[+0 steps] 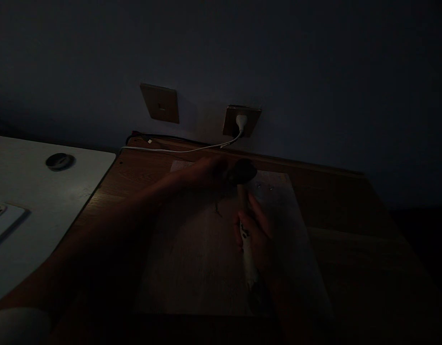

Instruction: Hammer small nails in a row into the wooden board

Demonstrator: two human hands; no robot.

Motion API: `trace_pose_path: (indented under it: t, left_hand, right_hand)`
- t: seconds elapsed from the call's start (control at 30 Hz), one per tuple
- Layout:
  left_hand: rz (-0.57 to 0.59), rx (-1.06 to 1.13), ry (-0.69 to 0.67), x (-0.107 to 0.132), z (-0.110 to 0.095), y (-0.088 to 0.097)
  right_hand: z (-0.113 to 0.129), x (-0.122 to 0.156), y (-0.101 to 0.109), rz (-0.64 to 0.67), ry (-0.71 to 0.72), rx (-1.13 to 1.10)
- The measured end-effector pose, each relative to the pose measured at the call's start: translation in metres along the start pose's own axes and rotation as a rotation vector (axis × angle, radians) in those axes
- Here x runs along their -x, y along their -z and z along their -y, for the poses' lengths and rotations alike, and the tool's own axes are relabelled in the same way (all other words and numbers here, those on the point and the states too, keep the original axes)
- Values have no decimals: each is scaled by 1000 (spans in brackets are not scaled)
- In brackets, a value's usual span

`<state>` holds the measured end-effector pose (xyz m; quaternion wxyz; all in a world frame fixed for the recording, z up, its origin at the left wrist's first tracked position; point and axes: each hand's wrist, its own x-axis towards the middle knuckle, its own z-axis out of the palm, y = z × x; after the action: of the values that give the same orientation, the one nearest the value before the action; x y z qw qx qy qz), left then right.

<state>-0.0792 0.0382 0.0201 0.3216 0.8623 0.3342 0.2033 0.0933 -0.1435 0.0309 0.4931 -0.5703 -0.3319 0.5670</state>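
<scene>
The hammer (246, 254) has a dark, rounded head and a pale handle with dark blotches. It is held over the board, head pointing away; contact between them is unclear. The board (192, 258), dull and greyish, lies flat on the table (345, 203), bearing small dark marks.

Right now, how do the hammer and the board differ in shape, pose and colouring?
Shape: the hammer is long and narrow with a bulky head; the board is broad and flat.
Pose: the hammer is held in the right grip; the board lies flat on the wooden table.
Colouring: the hammer's head is dark, its handle paler; the board looks greyish overall.
Both are dimly lit.
</scene>
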Motion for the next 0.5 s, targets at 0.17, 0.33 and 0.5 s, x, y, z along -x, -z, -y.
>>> trace_pose_path:
  t: [0.17, 0.33, 0.5]
  left_hand:
    - [187, -219, -60, 6, -19, 10]
    - [300, -442, -247, 15, -45, -6]
    - [280, -618, -294, 18, -49, -17]
  right_hand:
    - [3, -3, 5, -26, 48, -44]
    - [1, -7, 6, -60, 70, -86]
    - [-5, -10, 8, -38, 95, -156]
